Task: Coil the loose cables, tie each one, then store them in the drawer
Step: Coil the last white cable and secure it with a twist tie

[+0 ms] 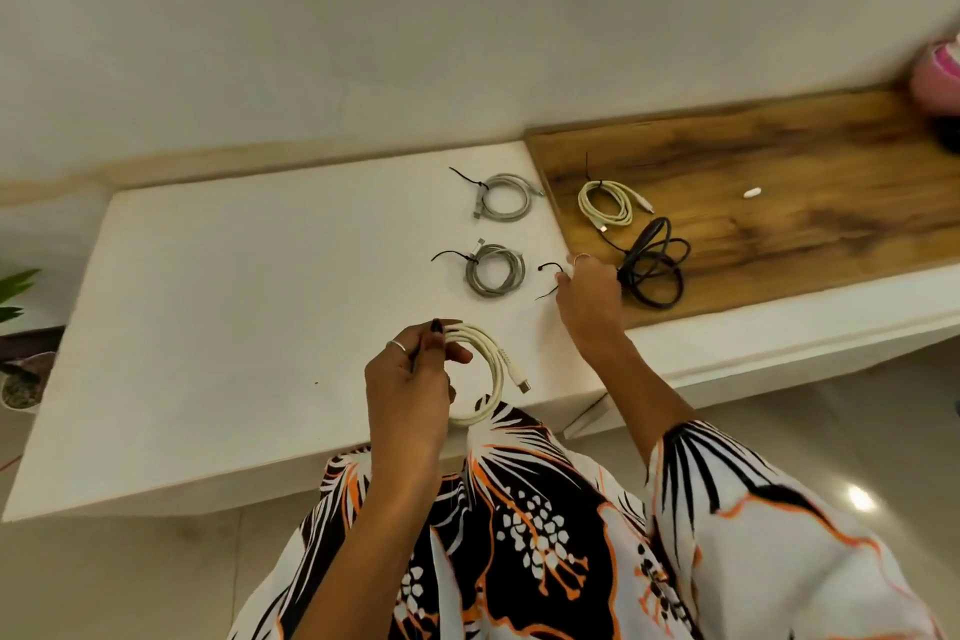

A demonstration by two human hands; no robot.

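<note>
round white cable coil (pixel 485 369), smooth

white cable (pixel 488 374): coiled, untied, held over counter's near edge | two grey coils (pixel 501 197) (pixel 493 268): tied black, flat mid-counter | cream coil (pixel 608 203): tied, on wood slab's left end | black cable (pixel 654 265): loose heap near slab's front edge | black tie (pixel 550 278): pinched, beside it

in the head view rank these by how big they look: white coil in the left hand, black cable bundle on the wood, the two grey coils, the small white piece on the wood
1. black cable bundle
2. white coil, though it is nearest the camera, so the top two are unsure
3. near grey coil and far grey coil: alike
4. small white piece
</note>
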